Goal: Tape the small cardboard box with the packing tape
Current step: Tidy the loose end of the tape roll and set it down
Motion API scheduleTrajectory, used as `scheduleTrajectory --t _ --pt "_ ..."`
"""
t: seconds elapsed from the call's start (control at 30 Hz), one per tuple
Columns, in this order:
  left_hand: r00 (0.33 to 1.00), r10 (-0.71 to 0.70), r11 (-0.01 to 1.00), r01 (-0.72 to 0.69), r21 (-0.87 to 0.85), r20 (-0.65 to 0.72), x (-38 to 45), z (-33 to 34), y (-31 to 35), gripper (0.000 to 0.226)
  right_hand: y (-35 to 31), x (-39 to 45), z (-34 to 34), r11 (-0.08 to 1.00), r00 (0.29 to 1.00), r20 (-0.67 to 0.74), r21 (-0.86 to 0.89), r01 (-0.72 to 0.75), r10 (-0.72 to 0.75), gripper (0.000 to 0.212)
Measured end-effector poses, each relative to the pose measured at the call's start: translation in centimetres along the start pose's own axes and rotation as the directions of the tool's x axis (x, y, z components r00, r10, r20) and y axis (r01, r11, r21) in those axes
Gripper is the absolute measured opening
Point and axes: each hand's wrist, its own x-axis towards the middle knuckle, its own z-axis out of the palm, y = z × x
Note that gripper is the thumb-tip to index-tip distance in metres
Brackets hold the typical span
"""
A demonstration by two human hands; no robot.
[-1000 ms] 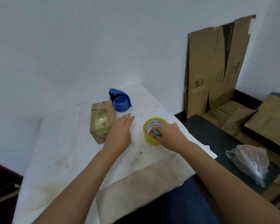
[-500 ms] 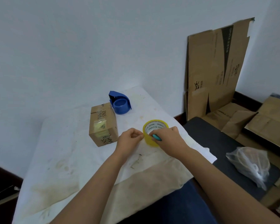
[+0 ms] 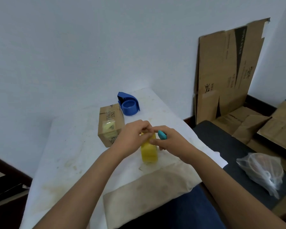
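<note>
A yellow roll of packing tape (image 3: 149, 152) stands on its edge, held up just over the white table (image 3: 69, 146) between both hands. My left hand (image 3: 132, 138) grips its top left, fingers pinched at the rim. My right hand (image 3: 169, 140) pinches the top right of the roll and also holds a small teal object (image 3: 162, 135). The small cardboard box (image 3: 110, 124) lies on the table just left of and behind my left hand, apart from it, with a yellowish tape patch on its top.
A blue tape dispenser (image 3: 128, 104) sits behind the box near the wall. A beige cloth (image 3: 149, 190) hangs over the table's near edge. To the right are a dark surface with a clear plastic bag (image 3: 262, 169) and flattened cardboard (image 3: 226, 71) against the wall.
The roll lay flat on the table; now both hands have tipped it upright and lifted it. My left hand came from beside the box to the roll.
</note>
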Motion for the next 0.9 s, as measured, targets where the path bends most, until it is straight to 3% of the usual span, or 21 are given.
scheduleTrajectory --t 0.2,0.33,0.6,0.9 --pt "0.993 -0.117 0.951 0.116 -0.287 0.015 -1.0 -0.5 -1.1 0.024 0.3 -0.3 0.4 1.0 1.0 -0.015 -0.012 0.021 -0.021 0.034" --pt "0.985 -0.171 0.971 0.163 -0.177 -0.03 -1.3 -0.9 -1.7 0.007 0.8 -0.5 0.7 0.999 1.0 -0.029 0.045 0.004 -0.003 0.035" --pt "0.994 -0.047 0.995 0.038 -0.092 -0.094 -1.9 -0.1 -1.3 0.004 1.0 -0.4 1.2 0.993 0.991 -0.105 -0.089 0.078 -0.087 0.035" --pt "1.0 -0.002 0.996 0.004 -0.091 0.025 -3.0 -0.5 -1.2 0.012 1.1 -0.4 1.4 0.982 0.985 -0.109 -0.152 0.114 -0.131 0.034"
